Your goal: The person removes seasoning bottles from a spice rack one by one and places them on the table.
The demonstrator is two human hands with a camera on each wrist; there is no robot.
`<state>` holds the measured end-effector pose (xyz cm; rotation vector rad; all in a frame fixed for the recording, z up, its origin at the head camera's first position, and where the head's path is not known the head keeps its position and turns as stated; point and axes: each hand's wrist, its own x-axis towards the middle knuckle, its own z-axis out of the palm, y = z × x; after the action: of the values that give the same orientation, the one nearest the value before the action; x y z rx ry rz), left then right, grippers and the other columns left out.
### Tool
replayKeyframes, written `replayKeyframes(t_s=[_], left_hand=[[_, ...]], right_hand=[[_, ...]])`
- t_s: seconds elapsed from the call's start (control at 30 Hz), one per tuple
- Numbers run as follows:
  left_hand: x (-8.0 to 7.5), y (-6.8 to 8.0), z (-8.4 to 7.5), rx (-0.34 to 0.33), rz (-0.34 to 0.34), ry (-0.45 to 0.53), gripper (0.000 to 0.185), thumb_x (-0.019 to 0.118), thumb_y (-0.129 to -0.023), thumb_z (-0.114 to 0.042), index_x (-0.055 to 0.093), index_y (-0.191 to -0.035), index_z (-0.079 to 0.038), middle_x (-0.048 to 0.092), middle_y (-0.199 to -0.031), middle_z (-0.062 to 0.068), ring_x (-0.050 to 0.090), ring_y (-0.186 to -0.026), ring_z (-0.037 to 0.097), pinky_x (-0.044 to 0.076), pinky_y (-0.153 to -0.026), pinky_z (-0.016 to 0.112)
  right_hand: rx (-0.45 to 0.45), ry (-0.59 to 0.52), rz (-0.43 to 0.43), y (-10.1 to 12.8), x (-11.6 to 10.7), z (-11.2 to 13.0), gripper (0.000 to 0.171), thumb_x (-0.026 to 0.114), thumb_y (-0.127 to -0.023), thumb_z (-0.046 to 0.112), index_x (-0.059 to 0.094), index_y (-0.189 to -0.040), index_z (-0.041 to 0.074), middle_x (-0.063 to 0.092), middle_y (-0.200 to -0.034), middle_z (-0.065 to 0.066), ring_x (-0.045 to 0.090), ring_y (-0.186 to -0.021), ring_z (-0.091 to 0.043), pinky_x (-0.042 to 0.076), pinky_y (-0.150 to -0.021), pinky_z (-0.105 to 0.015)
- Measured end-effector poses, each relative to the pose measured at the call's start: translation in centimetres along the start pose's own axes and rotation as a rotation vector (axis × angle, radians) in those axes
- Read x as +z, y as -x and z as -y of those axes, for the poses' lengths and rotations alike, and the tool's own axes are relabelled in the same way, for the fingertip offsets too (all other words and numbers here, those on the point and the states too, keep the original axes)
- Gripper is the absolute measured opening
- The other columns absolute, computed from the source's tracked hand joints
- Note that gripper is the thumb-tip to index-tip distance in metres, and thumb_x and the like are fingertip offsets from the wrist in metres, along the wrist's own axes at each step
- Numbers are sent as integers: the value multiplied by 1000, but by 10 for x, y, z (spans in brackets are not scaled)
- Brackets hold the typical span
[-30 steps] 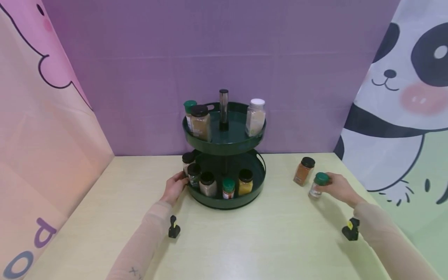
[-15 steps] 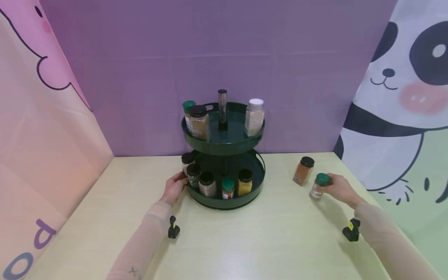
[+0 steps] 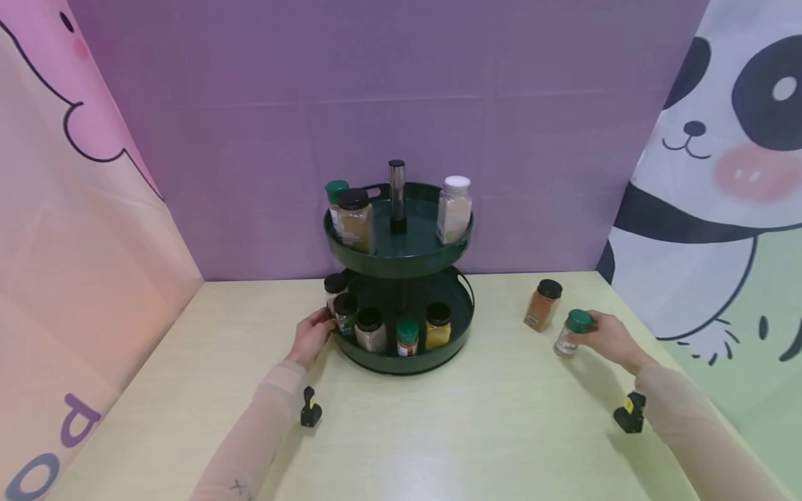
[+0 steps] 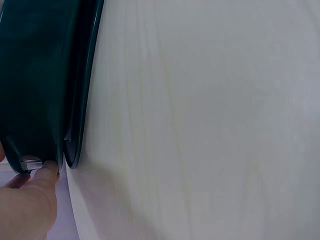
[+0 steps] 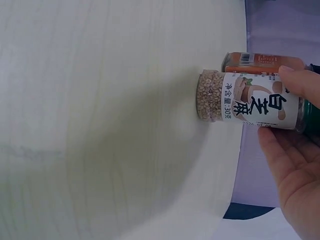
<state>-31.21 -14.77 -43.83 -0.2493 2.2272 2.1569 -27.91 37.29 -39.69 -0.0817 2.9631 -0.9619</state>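
Note:
My left hand (image 3: 310,341) grips the left edge of the lower tray of a dark green two-tier spice rack (image 3: 401,365). In the left wrist view the thumb (image 4: 47,172) lies by a handle cutout in the tray wall (image 4: 35,100); the other fingers are partly hidden. Right of the rack, my right hand (image 3: 609,339) holds a small sesame seed jar (image 3: 566,342) with a green lid between thumb and fingers. Pale seeds fill it behind a white label (image 5: 262,102). Whether its base touches the table is hard to tell.
An orange-brown spice jar (image 3: 542,306) with a black lid stands just behind the sesame jar. Several jars, such as a yellow one (image 3: 438,334), line the lower tray. Above, the upper tray carries a white-lidded jar (image 3: 454,212) and a tan, black-lidded jar (image 3: 356,226).
The sesame jar and right hand have shifted very slightly to the right, away from the orange-brown jar. The left hand stays at the rack.

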Motion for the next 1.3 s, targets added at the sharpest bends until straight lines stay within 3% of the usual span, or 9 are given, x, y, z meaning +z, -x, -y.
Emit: replayKeyframes(t_s=[1.3], left_hand=[[-1, -1, 1, 6, 11, -3, 52, 43, -90, -2, 30, -139, 5, 33, -144, 22, 34, -131, 30, 32, -108, 40]], right_hand=[[24, -52, 32, -1, 0, 2, 67, 66, -82, 33, 42, -123, -14, 52, -118, -34, 54, -106, -44, 47, -87, -53]])
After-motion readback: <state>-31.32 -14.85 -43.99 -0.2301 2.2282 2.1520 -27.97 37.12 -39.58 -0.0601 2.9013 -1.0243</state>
